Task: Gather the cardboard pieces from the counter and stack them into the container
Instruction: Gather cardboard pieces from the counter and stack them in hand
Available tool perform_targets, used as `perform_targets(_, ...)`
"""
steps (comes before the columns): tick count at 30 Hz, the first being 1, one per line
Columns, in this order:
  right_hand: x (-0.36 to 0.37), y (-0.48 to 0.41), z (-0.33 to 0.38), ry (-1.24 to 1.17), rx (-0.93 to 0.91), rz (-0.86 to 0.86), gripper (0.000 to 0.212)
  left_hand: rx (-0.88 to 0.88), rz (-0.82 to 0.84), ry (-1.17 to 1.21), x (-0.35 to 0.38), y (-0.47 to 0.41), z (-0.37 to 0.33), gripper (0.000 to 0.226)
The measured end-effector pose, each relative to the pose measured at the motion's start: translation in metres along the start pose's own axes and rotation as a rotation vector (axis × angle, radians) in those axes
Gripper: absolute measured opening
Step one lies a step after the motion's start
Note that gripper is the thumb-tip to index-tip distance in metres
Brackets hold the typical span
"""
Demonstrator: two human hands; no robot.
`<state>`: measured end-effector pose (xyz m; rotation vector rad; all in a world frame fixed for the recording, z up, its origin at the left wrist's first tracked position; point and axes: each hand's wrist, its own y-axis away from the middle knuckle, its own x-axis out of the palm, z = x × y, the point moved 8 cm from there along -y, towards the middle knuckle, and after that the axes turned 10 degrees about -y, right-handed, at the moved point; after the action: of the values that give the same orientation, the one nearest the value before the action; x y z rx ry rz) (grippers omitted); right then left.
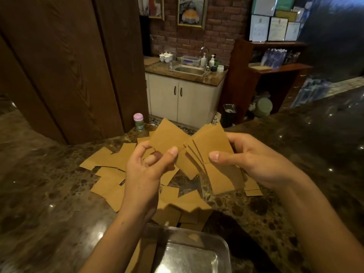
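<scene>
Cardboard pieces (110, 180) mostly litter my tabletop (45, 194) below each grip: right hand (254, 162) clamps a fan, left hand (145, 170) pinches one; clear container (220, 245) looks empty.

Marble counter (59, 194) bears scattered cardboard pieces (110, 180), clear container (220, 245), small jar (138, 122)
</scene>
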<state>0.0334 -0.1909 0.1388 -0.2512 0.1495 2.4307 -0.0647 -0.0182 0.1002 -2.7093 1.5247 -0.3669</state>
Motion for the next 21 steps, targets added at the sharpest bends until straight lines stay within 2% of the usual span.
perform_targets(3,0.009,-0.001,-0.001,-0.029,-0.043,-0.011,0.031,0.018,0.022,-0.028,0.007,-0.001,0.002,0.013)
perform_targets(7,0.012,-0.004,0.005,-0.402,-0.116,-0.129,0.034,0.062,0.134,-0.129,0.025,0.003,0.0,0.021)
perform_targets(10,0.028,-0.008,-0.001,-0.481,-0.126,-0.154,0.031,0.03,0.177,-0.064,0.037,0.004,0.0,0.027)
perform_targets(12,0.043,-0.009,-0.005,-0.505,-0.137,-0.172,0.034,-0.053,0.184,0.071,0.045,0.007,0.0,0.031)
perform_targets(16,0.062,-0.011,-0.009,-0.347,-0.214,-0.211,0.039,-0.236,0.257,0.401,0.055,0.014,0.001,0.049)
perform_targets(19,0.058,-0.01,-0.012,-0.057,-0.246,-0.301,0.062,-0.269,0.31,0.375,0.05,0.013,0.004,0.052)
perform_targets(21,0.053,-0.004,-0.012,-0.038,-0.238,-0.35,0.08,-0.272,0.327,0.291,0.046,0.012,0.007,0.047)
